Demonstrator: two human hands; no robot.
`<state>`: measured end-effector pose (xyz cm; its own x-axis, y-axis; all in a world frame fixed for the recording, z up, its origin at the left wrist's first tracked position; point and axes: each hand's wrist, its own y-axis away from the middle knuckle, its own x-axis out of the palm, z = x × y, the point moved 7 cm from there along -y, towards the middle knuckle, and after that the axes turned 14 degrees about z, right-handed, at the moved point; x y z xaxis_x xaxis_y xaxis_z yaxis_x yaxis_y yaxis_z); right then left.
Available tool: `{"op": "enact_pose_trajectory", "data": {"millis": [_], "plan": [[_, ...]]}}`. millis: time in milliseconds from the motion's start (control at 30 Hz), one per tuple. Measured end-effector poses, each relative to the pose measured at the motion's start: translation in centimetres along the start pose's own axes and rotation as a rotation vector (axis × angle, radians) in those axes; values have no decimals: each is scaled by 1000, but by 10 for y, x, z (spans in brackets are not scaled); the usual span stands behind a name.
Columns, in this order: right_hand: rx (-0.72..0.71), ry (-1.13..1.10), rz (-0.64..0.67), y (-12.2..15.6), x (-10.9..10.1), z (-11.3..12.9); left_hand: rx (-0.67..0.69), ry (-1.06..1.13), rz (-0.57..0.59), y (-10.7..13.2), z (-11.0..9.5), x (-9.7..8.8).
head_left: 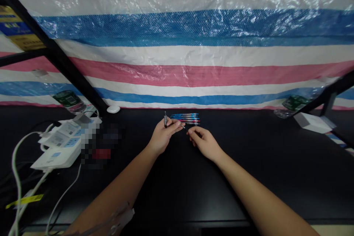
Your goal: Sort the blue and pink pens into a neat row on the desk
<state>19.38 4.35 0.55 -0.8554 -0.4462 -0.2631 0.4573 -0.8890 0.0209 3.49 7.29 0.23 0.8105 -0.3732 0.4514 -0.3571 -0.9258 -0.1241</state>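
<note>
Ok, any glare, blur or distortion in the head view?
Head view: glare streaks the plastic tarp along the top; wide-angle distortion bends the black frame bars at the edges; a pixelated patch hides part of the desk; the left hand, right hand and pens look sharp, though small.

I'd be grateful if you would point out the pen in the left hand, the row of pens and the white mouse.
Pen [165, 119] in the left hand [162, 137]: head view, on its upper barrel.
Row of pens [185, 118]: head view, on the barrels' middle.
White mouse [113, 109]: head view, on its top shell.
</note>
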Motion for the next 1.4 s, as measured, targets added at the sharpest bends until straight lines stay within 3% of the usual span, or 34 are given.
{"op": "enact_pose_trajectory", "data": {"millis": [200,367,533,667,800,1200,1400], "plan": [[8,-3,-7,1,1,3,28,-157,9,0,-1,5],[-10,-92,-45,0,-2,-1,-53,47,-31,-4,7,-5],[-38,-139,-64,0,-4,0,-14,51,-96,-5,5,-20],[-43,-104,-44,0,-2,0,-25,229,-101,-4,8,-20],[-50,-57,-29,1,-1,2,-30,265,-97,-4,8,-17],[-18,15,-10,2,-1,5,-21,56,13,-1,2,-3],[-123,102,-23,0,-3,5,-34,-150,73,0,4,6]]}}
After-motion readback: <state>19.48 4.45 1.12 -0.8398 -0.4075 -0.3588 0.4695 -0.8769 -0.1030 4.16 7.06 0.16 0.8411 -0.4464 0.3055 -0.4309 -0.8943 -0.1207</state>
